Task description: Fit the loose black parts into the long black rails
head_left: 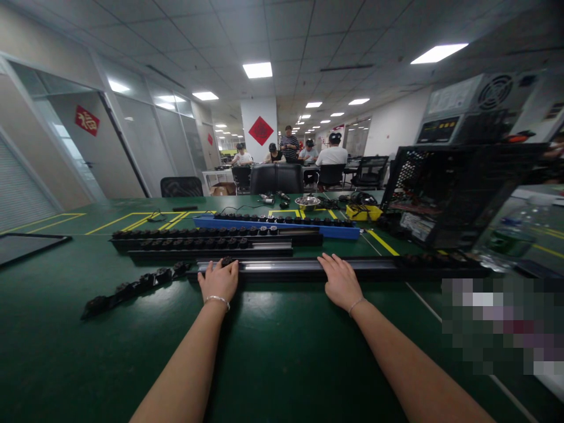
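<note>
A long black rail (277,267) with a shiny channel along its top lies across the green table in front of me. My left hand (220,282) is closed over the rail's left end. A black roller piece (227,260) shows between its thumb and fingers. From that end a strip of black rollers (141,286) trails off to the left, bending onto the table; where it meets the rail is partly hidden by my hand. My right hand (341,282) grips the rail near its middle, fingers over the top. More dark rollers (434,259) sit at the rail's right end.
Behind lie shorter black rails with rollers (194,243) and a blue rail (317,229). A metal bowl (307,202), a yellow tray (363,212) and an open computer case (453,194) stand farther back. At right is a plastic bottle (513,232); people (332,154) sit beyond.
</note>
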The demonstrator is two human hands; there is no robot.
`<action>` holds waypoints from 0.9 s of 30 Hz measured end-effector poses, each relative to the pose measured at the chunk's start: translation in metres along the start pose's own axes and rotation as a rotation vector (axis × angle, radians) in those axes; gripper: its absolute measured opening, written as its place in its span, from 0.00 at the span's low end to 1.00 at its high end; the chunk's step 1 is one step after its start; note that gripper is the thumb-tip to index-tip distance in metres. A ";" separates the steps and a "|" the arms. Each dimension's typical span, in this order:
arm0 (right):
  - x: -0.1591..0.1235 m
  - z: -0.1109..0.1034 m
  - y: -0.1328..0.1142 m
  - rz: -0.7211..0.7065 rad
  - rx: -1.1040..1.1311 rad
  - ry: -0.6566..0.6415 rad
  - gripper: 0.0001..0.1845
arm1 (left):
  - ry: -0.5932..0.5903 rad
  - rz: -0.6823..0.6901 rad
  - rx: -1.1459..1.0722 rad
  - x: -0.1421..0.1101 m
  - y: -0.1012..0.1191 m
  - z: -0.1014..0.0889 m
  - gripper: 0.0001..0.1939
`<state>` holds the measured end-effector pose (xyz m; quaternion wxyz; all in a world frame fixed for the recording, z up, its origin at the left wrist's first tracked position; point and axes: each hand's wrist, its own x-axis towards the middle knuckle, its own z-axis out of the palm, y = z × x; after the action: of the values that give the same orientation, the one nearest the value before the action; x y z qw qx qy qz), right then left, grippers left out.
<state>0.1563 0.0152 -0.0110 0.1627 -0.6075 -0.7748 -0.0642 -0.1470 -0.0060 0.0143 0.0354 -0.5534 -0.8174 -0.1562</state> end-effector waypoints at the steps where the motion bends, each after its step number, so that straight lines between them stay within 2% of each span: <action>1: 0.000 0.000 0.000 0.003 0.002 -0.004 0.35 | -0.001 -0.016 -0.008 0.001 -0.003 0.000 0.26; 9: 0.000 -0.002 0.000 0.003 0.002 -0.009 0.35 | -0.003 -0.151 -0.108 0.012 -0.020 0.003 0.28; 18: 0.000 0.003 0.003 -0.019 -0.016 0.032 0.35 | 0.049 -0.205 -0.150 0.018 -0.032 0.005 0.28; 27: 0.000 0.000 0.001 -0.003 -0.002 0.007 0.35 | 0.089 -0.221 -0.161 0.026 -0.043 0.006 0.26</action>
<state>0.1574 0.0158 -0.0109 0.1647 -0.6062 -0.7752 -0.0673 -0.1958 0.0048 0.0056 0.0097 -0.4535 -0.8558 -0.2485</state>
